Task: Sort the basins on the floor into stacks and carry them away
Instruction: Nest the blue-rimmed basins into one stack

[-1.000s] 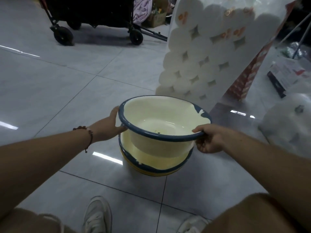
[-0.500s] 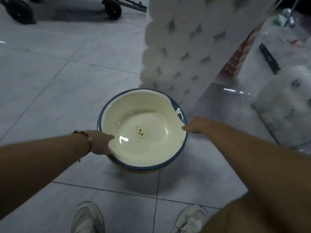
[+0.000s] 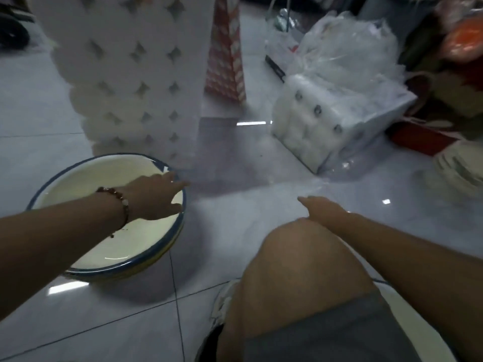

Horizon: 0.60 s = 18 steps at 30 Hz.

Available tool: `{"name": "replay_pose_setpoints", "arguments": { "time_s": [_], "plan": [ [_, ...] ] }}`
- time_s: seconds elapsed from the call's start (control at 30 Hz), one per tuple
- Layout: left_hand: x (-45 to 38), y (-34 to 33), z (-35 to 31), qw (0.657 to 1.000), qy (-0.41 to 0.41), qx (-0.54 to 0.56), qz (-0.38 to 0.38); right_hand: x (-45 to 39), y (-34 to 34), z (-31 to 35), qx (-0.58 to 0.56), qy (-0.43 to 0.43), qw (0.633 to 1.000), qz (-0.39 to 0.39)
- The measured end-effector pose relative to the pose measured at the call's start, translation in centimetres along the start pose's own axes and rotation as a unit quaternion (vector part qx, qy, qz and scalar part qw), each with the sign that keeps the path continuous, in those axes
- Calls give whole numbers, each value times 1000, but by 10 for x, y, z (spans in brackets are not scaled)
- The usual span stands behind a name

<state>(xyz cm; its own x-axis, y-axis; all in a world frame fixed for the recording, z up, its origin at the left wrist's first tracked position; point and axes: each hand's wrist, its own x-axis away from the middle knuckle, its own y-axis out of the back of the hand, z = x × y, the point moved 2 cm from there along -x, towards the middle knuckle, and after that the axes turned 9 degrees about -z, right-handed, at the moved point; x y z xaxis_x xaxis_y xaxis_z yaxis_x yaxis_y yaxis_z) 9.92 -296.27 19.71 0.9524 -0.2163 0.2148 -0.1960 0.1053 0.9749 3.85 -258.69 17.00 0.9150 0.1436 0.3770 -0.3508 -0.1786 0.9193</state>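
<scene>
Cream enamel with a blue rim: the basin (image 3: 104,205) sits nested in another on the floor (image 3: 235,231) at my lower left, just before the tall roll pack (image 3: 125,74). Only a yellowish edge of the lower basin shows. My left hand (image 3: 154,198) hangs over the basin's right side, fingers straight and loose, gripping nothing; whether it brushes the rim I cannot tell. My right hand (image 3: 322,211) reaches out past my knee (image 3: 292,257) over bare tile, fingers extended, empty. I judge this stack is settled, and the reach goes rightward for more to sort. Right of me a pale stack (image 3: 460,173) lies beside a wrapped pack (image 3: 339,121); too blurred to say whether it is basins.
</scene>
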Motion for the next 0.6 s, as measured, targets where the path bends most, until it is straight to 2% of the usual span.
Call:
{"name": "replay_pose_setpoints", "arguments": {
  "time_s": [0.13, 0.3, 0.47, 0.6],
  "plan": [
    [-18, 23, -57, 999, -39, 11, 9, 66, -71, -93, -23, -116, 992, 41],
    [-16, 13, -90, 996, -86, 1, 16, 123, -141, -142, -99, -196, 972, 80],
    [-15, -6, -82, 995, -69, 12, 65, 146, -187, -140, -154, -194, 963, 104],
    [-21, -39, -59, 996, -35, 30, 71, 132, -203, -115, -198, -208, 947, 143]
  ]
}}
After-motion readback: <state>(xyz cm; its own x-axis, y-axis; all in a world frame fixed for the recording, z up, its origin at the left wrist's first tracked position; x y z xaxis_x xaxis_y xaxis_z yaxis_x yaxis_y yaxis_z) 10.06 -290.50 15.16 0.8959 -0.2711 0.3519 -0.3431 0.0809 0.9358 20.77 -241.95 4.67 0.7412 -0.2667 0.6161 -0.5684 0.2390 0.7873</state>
